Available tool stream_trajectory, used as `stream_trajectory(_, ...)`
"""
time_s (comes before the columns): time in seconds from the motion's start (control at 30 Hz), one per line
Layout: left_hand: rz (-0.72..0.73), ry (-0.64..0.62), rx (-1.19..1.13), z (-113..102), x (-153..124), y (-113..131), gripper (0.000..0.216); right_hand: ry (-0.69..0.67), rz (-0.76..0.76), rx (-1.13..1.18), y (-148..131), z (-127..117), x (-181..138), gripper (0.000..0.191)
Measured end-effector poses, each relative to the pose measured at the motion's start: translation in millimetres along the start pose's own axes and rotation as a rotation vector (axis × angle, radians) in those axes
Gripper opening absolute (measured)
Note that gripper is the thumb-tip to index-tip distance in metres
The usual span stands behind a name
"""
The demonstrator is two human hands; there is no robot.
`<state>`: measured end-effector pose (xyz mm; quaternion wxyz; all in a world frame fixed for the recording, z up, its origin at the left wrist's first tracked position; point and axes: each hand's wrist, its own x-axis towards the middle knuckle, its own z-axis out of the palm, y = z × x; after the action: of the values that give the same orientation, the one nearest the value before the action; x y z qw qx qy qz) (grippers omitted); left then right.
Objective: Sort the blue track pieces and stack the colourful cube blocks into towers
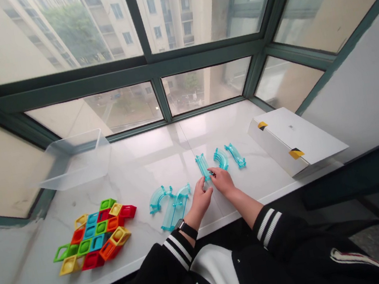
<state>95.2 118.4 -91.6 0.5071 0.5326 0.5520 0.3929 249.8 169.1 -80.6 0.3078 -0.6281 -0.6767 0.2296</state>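
Observation:
My left hand (202, 200) and my right hand (221, 180) meet over a straight clear-teal track piece (202, 165) on the white marble sill (136, 169). Both pinch at its near end, fingers closed; something small and dark sits between them, too small to name. Two more teal track pieces, a curved one (221, 158) and a straight one (235, 155), lie just right of it. Left of my hands lie further teal track pieces (170, 201).
A cluster of coloured square frame blocks (94, 234) lies at the left front. A clear plastic bin (77, 159) stands at the back left. A white box (293, 140) sits at the right. Windows run behind the sill.

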Motion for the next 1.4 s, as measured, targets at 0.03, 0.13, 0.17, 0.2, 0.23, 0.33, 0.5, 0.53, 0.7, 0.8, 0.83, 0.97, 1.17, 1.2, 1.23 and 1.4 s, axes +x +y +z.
stream_trajectory(0.03, 0.002, 0.001, 0.0, 0.4, 0.5, -1.2, 0.071, 0.001, -0.003, -0.006, 0.6, 0.7, 0.6, 0.039)
stream_trajectory(0.13, 0.012, -0.001, -0.013, 0.8, 1.3, -4.8, 0.071, -0.004, -0.012, -0.017, 2.5, 2.6, 1.8, 0.039)
stream_trajectory(0.17, 0.017, 0.0, -0.015, 0.8, 1.3, -5.7, 0.07, -0.006, -0.013, -0.018, 3.0, 3.0, 2.0, 0.039)
stream_trajectory(0.2, 0.021, 0.0, -0.012, 0.6, 1.2, -6.5, 0.07, -0.007, -0.013, -0.019, 3.2, 3.2, 2.1, 0.039)
stream_trajectory(0.23, 0.023, 0.0, -0.005, 0.5, 1.1, -7.2, 0.07, -0.008, -0.013, -0.018, 3.2, 3.3, 2.1, 0.039)
stream_trajectory(0.33, 0.023, 0.001, 0.017, 0.7, 1.2, -8.6, 0.07, -0.013, -0.007, -0.018, 2.4, 3.3, 2.3, 0.039)
stream_trajectory(0.5, 0.017, 0.009, -0.001, 2.2, 3.3, -11.8, 0.072, -0.02, 0.015, -0.024, 2.1, 4.1, 3.5, 0.039)
stream_trajectory(0.53, 0.018, 0.009, -0.007, 2.4, 3.7, -12.5, 0.072, -0.02, 0.018, -0.022, 2.4, 4.3, 3.8, 0.039)
stream_trajectory(0.7, 0.024, 0.01, -0.028, 2.6, 3.9, -14.7, 0.072, -0.02, 0.015, -0.011, 2.6, 4.0, 3.3, 0.039)
stream_trajectory(0.8, 0.027, 0.008, -0.017, 2.0, 2.9, -13.8, 0.072, -0.017, 0.012, -0.007, 1.7, 3.4, 2.3, 0.038)
stream_trajectory(0.83, 0.025, 0.007, -0.011, 1.9, 2.7, -13.3, 0.072, -0.017, 0.011, -0.006, 1.4, 3.3, 2.1, 0.038)
stream_trajectory(0.97, 0.012, 0.014, -0.016, 1.6, 2.0, -11.1, 0.073, -0.017, 0.002, -0.002, 1.0, 3.0, 2.4, 0.037)
stream_trajectory(1.17, -0.015, 0.011, -0.051, 0.8, -0.6, -7.8, 0.075, -0.003, -0.016, 0.028, 4.0, 3.0, -0.5, 0.041)
stream_trajectory(1.2, -0.024, 0.011, -0.052, 0.6, -1.1, -7.2, 0.076, 0.005, -0.017, 0.037, 5.1, 3.3, -2.6, 0.043)
stream_trajectory(1.23, -0.033, 0.011, -0.052, 0.5, -1.6, -6.7, 0.077, 0.015, -0.014, 0.046, 6.4, 3.9, -5.2, 0.046)
stream_trajectory(1.4, -0.062, 0.017, -0.063, 1.1, -3.4, -4.5, 0.08, 0.05, 0.07, 0.104, 13.4, 9.8, -21.2, 0.06)
